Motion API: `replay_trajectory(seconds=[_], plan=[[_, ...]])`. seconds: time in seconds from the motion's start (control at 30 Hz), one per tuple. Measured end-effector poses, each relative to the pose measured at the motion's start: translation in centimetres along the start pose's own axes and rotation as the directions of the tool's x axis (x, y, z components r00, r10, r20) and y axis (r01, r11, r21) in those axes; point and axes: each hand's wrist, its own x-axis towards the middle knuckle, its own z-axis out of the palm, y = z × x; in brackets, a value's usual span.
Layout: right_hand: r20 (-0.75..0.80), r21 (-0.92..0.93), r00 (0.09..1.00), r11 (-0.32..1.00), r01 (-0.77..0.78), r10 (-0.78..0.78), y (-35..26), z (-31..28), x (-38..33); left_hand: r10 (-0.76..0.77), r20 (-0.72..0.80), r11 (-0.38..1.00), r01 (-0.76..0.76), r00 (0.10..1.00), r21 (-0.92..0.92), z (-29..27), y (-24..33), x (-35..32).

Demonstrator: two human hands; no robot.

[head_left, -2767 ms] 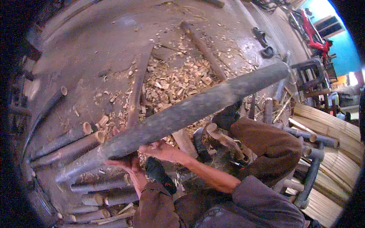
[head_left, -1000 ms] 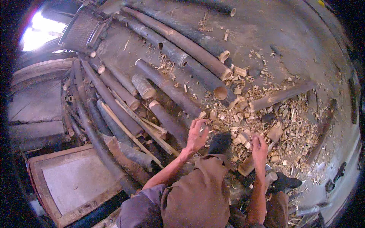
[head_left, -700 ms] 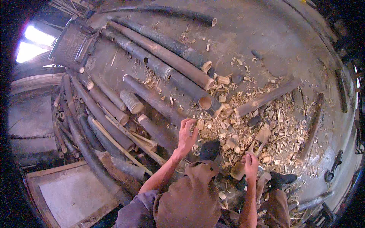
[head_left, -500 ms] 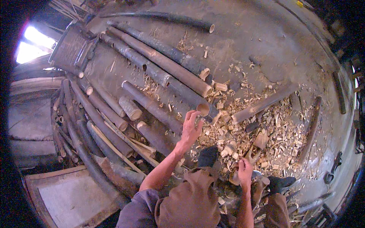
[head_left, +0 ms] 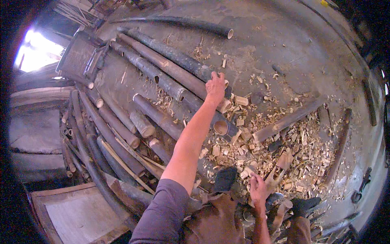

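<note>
My left arm stretches far forward, and my left hand (head_left: 215, 86) rests at the near end of a dark mottled bamboo pole (head_left: 174, 53), its fingers curled over that end and partly hiding it. Alongside lies a brown bamboo pole (head_left: 170, 70), its pale cut end just below my wrist. Nearer to me, another pole shows a round pale opening (head_left: 220, 127). My right hand (head_left: 258, 190) stays low between my knees with its fingers bent; whatever they hold is hidden. Beside it stands a forked wooden piece (head_left: 274, 177) among the chips.
Wood chips (head_left: 300, 146) cover the floor ahead and to the right, with a split pole (head_left: 288, 120) lying across them. Several more poles (head_left: 109, 122) are piled at the left. A framed board (head_left: 81, 211) lies at the lower left, and a slatted chair (head_left: 79, 53) beyond.
My left hand has moved forward from the pole with the round opening to the end of the mottled pole. My right hand has shifted only slightly. The whole view has tilted a little.
</note>
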Motion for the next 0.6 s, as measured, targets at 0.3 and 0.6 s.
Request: replay_trajectory(seconds=[0.3, 0.6], plan=[[-0.210, -0.011, 0.960, 0.983, 0.186, -0.184, -4.9, -1.0, 7.3, 0.379, -0.002, 0.909, -0.372, 0.925, 0.188, -3.0, 1.2, -1.8], [-0.032, 0.746, 0.969, 0.639, 0.186, -0.245, -8.0, -4.4, 14.7, 0.582, 0.104, 0.794, -0.537, 0.806, -0.285, -11.2, 15.7, -15.9]])
